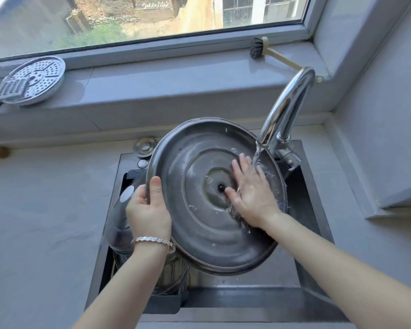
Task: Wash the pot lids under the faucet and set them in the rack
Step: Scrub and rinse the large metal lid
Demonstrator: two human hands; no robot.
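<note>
Hands (149,211) (252,198) on lid (199,236); grey counter (45,210), window (152,17).

lid (199,222) over sink (313,210), under faucet (285,110)

The pot lid (199,233) covers most of the sink (247,299), so the basin floor cannot be seen. Its outer face is turned away. The fingers of the left grip (150,210) are hidden behind the lid's rim. The right grip (252,193) is blurred by running water along its fingers and wrist. The lid's edge hides part of the base of the faucet (287,105), and the faucet crosses the handle of the brush (256,47). A clear domed thing (121,224) sits half behind the left forearm, unidentifiable. Both forearms are cut off at the bottom edge. Small brown objects (0,151) on the table (45,210) are cut off at the left edge.
</note>
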